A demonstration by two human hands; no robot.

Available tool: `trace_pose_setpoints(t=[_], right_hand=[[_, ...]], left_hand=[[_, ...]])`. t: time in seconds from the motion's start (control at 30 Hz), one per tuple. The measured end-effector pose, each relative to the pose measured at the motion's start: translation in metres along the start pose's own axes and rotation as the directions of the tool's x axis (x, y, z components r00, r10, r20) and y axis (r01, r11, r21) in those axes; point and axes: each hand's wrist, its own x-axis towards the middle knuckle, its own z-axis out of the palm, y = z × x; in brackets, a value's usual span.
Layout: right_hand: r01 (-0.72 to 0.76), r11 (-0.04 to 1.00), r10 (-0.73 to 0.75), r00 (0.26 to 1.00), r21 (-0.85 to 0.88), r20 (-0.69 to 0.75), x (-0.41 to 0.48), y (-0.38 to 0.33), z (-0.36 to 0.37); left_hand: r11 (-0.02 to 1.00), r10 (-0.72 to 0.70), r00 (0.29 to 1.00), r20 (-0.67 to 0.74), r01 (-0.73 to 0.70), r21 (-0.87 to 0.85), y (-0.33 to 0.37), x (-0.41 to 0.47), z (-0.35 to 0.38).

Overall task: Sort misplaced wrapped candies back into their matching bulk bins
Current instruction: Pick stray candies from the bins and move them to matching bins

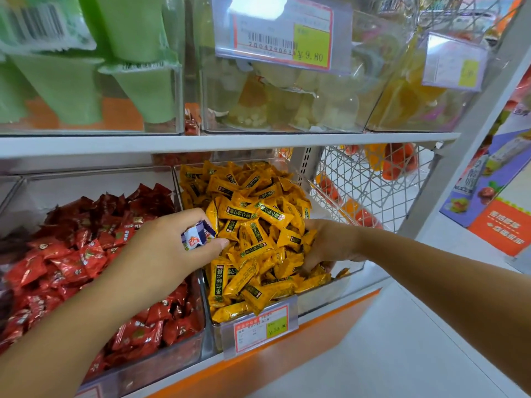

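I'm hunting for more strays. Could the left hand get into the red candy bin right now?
Probably yes: the left hand is over the edge of the red candy bin, whose top is open. But it grips white-and-blue candies, so picking up more would be awkward.

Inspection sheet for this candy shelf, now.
Surface: white shelf above the bins.
Job's things: yellow candies fill the right bin; red candies fill the left bin; white-and-blue candies are in the left hand.
Clutter: nothing seen.
Hands: left hand pinches the white-and-blue candies; right hand digs into the yellow candies, fingers hidden.
Cables: nothing seen.
Surroundings: price tag, wire basket, green cups overhead.
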Motion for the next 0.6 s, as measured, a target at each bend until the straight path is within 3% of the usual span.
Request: trace_pose_setpoints(t=[0.27,0.6], right_hand=[[0.127,0.991,-0.123,0.99,0.047,-0.071,-0.011,-0.028,-0.03],[0.137,0.991,-0.136,0.986,0.007,-0.095,-0.008,-0.087,-0.017]], left_hand=[[1.0,0.011,1.0,-0.001,-0.011,-0.022,-0.004,0.001,0.001],[0.999,0.009,1.0,-0.003,-0.009,-0.052,-0.006,-0.001,0.0]])
